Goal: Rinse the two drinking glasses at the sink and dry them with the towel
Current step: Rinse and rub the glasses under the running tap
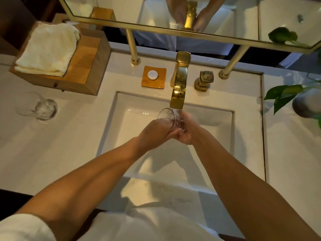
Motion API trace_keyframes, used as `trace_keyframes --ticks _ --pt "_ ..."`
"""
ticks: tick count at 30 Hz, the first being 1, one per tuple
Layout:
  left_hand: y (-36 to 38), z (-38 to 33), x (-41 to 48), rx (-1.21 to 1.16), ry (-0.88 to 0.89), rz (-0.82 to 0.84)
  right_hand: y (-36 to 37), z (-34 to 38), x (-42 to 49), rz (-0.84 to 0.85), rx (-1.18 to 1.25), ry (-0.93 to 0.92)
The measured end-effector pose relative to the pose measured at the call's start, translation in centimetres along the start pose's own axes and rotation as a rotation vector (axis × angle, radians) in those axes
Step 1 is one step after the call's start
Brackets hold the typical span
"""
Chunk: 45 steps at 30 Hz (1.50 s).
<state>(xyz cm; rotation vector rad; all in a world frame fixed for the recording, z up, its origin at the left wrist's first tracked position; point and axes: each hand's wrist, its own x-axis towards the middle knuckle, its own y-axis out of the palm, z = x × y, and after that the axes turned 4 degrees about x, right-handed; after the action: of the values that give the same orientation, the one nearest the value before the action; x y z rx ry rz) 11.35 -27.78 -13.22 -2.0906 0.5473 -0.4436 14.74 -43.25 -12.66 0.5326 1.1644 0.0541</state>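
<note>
Under the gold faucet (178,80), both my hands hold one clear drinking glass (167,115), tilted with its mouth toward the upper left, and water runs onto it. My left hand (152,134) grips it from the left; my right hand (186,131) wraps it from the right. This all happens over the white sink basin (132,129). The second glass (41,108) stands alone on the counter at the left. A folded cream towel (48,49) lies on a wooden box (83,70) at the back left.
A gold tap handle (205,80) stands right of the faucet. An orange soap dish (153,76) sits left of it. A gold-framed mirror (173,14) on two gold posts lines the back. A leafy plant in a dark vase (304,103) stands at the right edge.
</note>
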Motion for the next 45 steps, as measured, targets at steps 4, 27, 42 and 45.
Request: trace_keyframes --ticks 4,27,42,45 --pt "-0.5 -4.3 3.3 -0.782 -1.106 -0.349 0.4 -0.4 0.5 0.095 -0.046 -0.138" --pt "-1.5 -0.2 1.3 0.692 0.317 0.071 1.3 1.1 1.7 0.050 0.188 -0.039" --pt "-0.4 -4.3 3.4 0.760 -0.086 0.402 0.5 1.1 2.3 0.007 0.193 -0.195" --pt "-0.2 -3.8 3.0 0.846 -0.032 0.391 0.6 1.0 2.2 -0.004 0.103 -0.212"
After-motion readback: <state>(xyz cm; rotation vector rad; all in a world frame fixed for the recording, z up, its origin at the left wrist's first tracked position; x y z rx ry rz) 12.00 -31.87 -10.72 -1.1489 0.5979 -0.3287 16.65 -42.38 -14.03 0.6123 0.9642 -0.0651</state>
